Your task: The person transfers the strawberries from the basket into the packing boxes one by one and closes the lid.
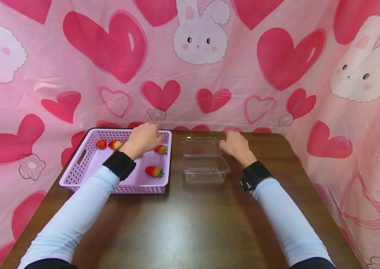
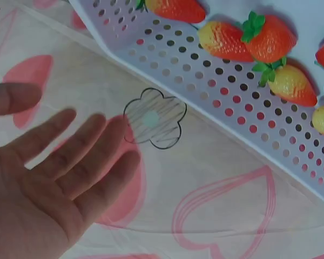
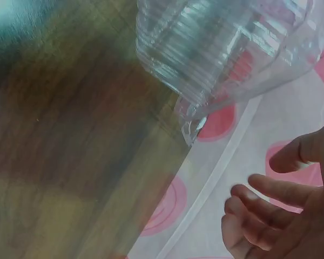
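Note:
My left hand (image 1: 143, 139) is over the back of a lilac plastic basket (image 1: 114, 189), holding nothing; in the left wrist view its fingers are extended and spread. Strawberries (image 2: 269, 40), red fading to yellow with green leaves, lie in the basket. One strawberry (image 1: 154, 171) sits apart near the basket's front right corner, and my left hand and wrist hide part of the others. Just right of a clear plastic clamshell box (image 1: 206, 170) is my right hand (image 1: 236, 145), its fingers loosely bent around nothing. The box stands with its lid (image 1: 201, 145) folded back toward the wall.
Both the basket and the box rest on a dark brown wooden table (image 1: 190, 228). A pink cloth (image 1: 163, 71) printed with hearts and rabbits hangs behind the table and along its sides. The basket's perforated walls rise around the strawberries.

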`<state>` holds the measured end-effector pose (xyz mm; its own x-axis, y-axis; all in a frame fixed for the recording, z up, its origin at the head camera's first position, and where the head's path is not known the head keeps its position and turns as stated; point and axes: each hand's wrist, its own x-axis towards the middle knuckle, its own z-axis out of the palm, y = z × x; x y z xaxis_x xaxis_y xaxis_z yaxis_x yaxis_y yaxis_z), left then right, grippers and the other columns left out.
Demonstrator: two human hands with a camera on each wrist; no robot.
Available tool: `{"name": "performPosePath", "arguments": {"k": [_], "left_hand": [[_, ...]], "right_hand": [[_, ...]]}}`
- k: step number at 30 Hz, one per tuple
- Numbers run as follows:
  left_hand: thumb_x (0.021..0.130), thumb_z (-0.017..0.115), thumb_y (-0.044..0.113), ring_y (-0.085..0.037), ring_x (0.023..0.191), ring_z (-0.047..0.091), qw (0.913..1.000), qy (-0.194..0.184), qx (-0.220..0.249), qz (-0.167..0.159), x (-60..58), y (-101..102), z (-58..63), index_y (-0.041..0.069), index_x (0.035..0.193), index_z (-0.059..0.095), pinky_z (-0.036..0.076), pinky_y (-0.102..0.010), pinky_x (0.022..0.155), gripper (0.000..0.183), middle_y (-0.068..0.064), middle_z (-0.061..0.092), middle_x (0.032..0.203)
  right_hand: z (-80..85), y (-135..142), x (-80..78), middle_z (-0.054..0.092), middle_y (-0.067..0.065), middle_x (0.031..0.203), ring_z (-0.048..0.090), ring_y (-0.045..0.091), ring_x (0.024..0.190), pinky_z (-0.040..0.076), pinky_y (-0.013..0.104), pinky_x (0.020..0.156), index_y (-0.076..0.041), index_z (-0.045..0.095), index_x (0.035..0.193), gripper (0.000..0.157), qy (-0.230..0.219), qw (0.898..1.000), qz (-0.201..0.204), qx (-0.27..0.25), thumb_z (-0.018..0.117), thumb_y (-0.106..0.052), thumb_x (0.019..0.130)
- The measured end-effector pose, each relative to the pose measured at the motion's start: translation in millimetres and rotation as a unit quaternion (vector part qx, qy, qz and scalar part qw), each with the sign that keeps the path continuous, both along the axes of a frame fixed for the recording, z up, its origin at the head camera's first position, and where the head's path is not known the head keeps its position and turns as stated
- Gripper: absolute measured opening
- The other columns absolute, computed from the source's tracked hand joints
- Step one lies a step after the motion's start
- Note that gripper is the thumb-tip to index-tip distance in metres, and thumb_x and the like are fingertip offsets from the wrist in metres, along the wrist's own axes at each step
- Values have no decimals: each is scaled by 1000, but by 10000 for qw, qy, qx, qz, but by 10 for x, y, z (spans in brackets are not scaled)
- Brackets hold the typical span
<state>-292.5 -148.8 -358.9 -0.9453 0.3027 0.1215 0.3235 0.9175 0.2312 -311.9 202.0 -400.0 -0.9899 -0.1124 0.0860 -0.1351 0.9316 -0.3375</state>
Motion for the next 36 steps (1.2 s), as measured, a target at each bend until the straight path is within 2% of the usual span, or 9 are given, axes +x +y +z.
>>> {"name": "performPosePath", "arguments": {"k": [4, 9, 16, 22, 27, 31, 33, 36], "left_hand": [[94, 73, 22, -39, 108, 66, 9992, -370, -110, -140, 40, 18, -87, 2, 129, 71, 55, -59, 90, 41, -20, 70, 120], [92, 77, 23, -39, 98, 66, 9956, -749, -462, -327, 100, 13, -190, 3, 118, 74, 55, -59, 84, 33, -18, 72, 107], [91, 79, 20, -38, 103, 66, 9885, -1331, -592, -398, 163, -39, -343, 4, 128, 73, 56, -57, 88, 41, -17, 71, 113], [90, 80, 24, -36, 104, 66, 9847, -1445, -867, -453, 180, -46, -419, 8, 129, 75, 55, -55, 85, 43, -16, 72, 113], [86, 83, 26, -36, 106, 65, 9804, -1726, -827, -462, 204, -11, -441, 9, 130, 74, 54, -55, 86, 48, -15, 71, 118], [84, 86, 28, -35, 105, 65, 9780, -1849, -812, -517, 217, 3, -471, 10, 130, 74, 54, -56, 88, 51, -14, 72, 118], [84, 86, 28, -35, 103, 65, 9774, -1861, -852, -526, 219, 5, -486, 10, 129, 74, 54, -55, 87, 50, -14, 72, 116], [84, 85, 27, -33, 97, 65, 9771, -1806, -990, -542, 222, 13, -494, 12, 124, 77, 55, -53, 80, 44, -12, 72, 110]], "right_hand": [[-36, 36, 108, 55, 10, 75, 56, 31, 70, 46, 44, 60, -6, 61, 85, 23, -408, 9989, 21, -223, 57, -26, 95], [-92, 39, 218, 46, 5, 63, 47, 24, 59, 38, 37, 51, -7, 59, 75, 29, -681, 9971, 107, -319, 56, -27, 97], [-153, 48, 388, 54, 8, 72, 54, 26, 66, 43, 38, 58, -8, 64, 91, 26, -910, 9951, 254, -305, 59, -31, 100], [-204, 117, 544, 56, 8, 77, 54, 25, 69, 43, 37, 59, -6, 66, 98, 26, -1076, 9918, 244, -648, 57, -30, 102], [-250, 204, 671, 67, 13, 97, 61, 29, 82, 53, 42, 71, 0, 68, 116, 32, -1061, 9886, 224, -1042, 57, -27, 102], [-275, 247, 781, 70, 18, 113, 64, 30, 93, 55, 48, 83, 1, 68, 125, 35, -1062, 9849, 95, -1366, 57, -25, 104], [-284, 253, 841, 70, 18, 114, 66, 29, 90, 56, 46, 82, 1, 66, 129, 37, -1112, 9809, 22, -1596, 56, -25, 105], [-310, 243, 921, 70, 16, 104, 66, 25, 78, 54, 40, 73, 1, 64, 133, 38, -1138, 9756, -41, -1879, 57, -23, 105]]}}
